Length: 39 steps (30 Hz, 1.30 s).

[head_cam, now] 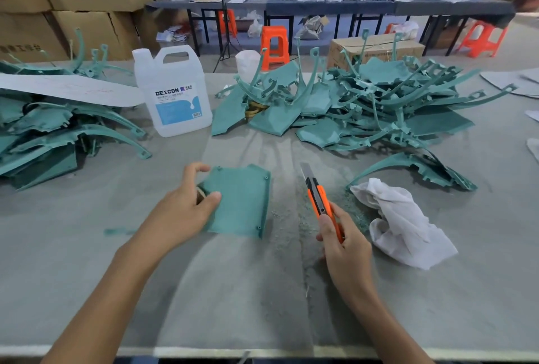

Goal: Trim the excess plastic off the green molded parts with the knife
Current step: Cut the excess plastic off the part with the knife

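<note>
Two bare hands are at the middle of the table. The left hand pinches the left edge of a flat green molded panel lying there. The right hand grips an orange utility knife, blade out, just beside the panel and apart from it.

knife x1 | jug x1 | rag x1 | green piles x2
</note>
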Available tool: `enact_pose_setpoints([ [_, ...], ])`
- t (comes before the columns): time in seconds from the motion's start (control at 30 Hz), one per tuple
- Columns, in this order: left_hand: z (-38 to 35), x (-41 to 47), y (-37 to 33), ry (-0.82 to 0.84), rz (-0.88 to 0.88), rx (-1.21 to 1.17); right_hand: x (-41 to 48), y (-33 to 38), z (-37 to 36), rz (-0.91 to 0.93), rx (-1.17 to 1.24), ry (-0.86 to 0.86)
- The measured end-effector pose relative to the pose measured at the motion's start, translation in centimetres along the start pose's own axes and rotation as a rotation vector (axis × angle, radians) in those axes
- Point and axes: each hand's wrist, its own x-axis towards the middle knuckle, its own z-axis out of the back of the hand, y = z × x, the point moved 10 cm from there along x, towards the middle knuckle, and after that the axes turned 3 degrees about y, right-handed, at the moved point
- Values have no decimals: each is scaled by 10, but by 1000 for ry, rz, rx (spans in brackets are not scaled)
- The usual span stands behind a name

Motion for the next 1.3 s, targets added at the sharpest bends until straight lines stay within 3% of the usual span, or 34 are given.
enact_pose_setpoints([
  [0.13,-28,0,5,13,19,396,-1,0,-2,6,-11,22],
  [0.27,-53,-4,7,109,-81,556,-2,0,0,-3,-22,1],
  [0.43,-64,-5,-31,7,-284,631,-4,7,-1,23,-42,7],
  [0.67,-26,19,-45,-153,-224,567,-9,15,3,63,-132,2],
  [0.87,-27,31,-19,-44,-150,636,-13,29,-6,139,-201,30],
  [1.3,-37,29,-15,-46,-200,657,-18,41,-17,208,-261,117],
])
